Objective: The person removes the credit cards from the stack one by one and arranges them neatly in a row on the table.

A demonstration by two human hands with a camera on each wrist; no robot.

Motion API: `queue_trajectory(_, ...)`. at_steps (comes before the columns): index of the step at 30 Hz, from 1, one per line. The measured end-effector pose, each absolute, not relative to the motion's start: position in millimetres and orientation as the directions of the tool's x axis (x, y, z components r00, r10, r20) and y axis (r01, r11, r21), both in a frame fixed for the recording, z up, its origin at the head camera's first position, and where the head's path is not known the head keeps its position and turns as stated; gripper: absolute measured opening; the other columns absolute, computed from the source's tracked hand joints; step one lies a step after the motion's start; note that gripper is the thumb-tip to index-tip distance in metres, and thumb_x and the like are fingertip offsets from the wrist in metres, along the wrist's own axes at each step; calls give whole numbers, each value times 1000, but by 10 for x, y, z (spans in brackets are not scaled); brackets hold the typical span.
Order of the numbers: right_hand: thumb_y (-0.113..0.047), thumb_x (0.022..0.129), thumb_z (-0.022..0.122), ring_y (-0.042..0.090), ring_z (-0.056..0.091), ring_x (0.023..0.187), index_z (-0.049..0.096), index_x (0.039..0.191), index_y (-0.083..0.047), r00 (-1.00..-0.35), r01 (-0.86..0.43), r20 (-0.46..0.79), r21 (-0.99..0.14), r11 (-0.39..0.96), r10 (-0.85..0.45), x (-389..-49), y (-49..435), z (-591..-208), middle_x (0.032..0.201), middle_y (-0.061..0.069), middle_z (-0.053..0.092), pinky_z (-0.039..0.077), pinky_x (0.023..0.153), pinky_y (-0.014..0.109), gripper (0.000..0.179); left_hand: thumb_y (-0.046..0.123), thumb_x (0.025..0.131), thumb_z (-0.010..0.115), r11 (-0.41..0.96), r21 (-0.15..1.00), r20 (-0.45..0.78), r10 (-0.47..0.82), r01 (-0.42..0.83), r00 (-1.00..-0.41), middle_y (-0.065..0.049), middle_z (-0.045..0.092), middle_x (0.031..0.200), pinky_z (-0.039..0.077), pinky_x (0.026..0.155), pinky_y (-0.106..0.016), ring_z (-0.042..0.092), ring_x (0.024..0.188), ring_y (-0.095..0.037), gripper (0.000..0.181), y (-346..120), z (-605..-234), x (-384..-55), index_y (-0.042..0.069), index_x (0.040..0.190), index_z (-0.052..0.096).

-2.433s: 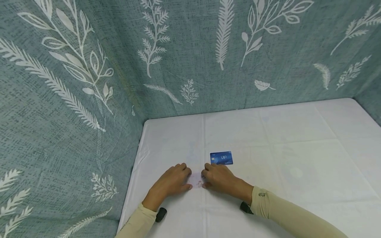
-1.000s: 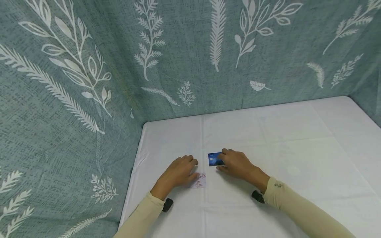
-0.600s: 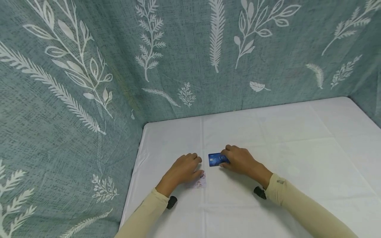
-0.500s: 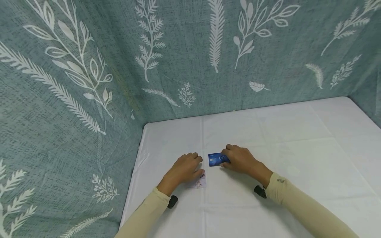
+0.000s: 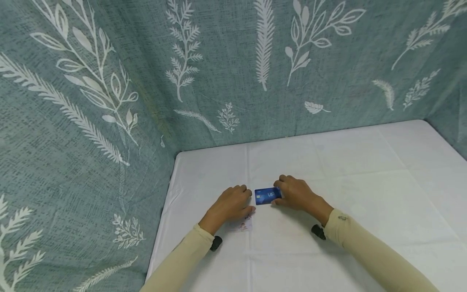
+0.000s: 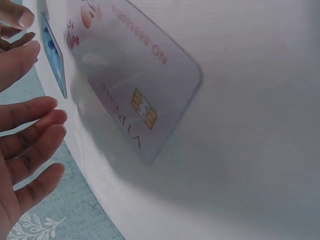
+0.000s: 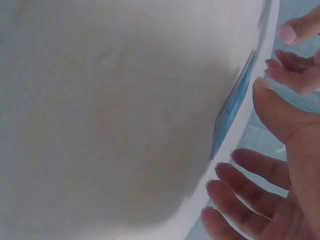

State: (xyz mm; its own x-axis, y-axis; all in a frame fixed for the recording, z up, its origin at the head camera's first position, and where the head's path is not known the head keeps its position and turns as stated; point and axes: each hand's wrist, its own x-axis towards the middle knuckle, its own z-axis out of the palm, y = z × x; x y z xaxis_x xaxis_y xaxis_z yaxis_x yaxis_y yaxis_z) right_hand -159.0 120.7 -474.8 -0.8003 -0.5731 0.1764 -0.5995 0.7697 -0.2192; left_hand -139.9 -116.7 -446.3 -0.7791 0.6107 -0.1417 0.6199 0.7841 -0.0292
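Observation:
A blue card printed "VIP" (image 5: pixel 267 196) lies flat on the white cloth between the two hands. My right hand (image 5: pixel 298 196) is at its right end, with thumb and fingers spread loosely around that end. In the right wrist view the blue card (image 7: pixel 232 110) shows nearly edge-on; whether the fingers touch it, I cannot tell. My left hand (image 5: pixel 230 203) hovers just left of it, fingers loosely bent and holding nothing. Partly under that hand lies a pale pink VIP card (image 5: pixel 246 224). The left wrist view shows the pink card's gold chip (image 6: pixel 144 108) and printed number.
A white cloth (image 5: pixel 350 170) with fold creases covers the table. Green-blue curtains (image 5: pixel 226 73) with white leaf prints stand behind it and at its left. A black wrist device (image 5: pixel 318 232) sits under the right wrist, another (image 5: pixel 216 243) under the left.
Both hands were at the pink card. The right hand has gone to the blue card, then drawn back toward its right edge. The left hand has moved up and right toward the blue card.

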Motion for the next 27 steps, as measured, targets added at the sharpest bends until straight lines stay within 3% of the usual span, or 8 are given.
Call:
queue_trajectory(12,-54,72,75,17,54,81,65,110,-4,-810,-586,137,-220,780,-570,-1635,1210,-4817,97,8,58,48,61,31,63,48,88,60,809,-6,-170,578,588,-798,-6,58,105,48,78,-34,53,85,-17,53,-1078,-4503,-1506,6,120,60)
queue_trajectory(27,-54,71,76,16,52,80,66,107,-5,-803,-595,142,-229,770,-578,-1661,1180,-4853,98,7,57,48,61,31,61,51,87,60,787,-31,-184,601,616,-778,-6,54,108,47,77,-32,50,86,-14,58,-975,-4523,-1574,5,123,57)
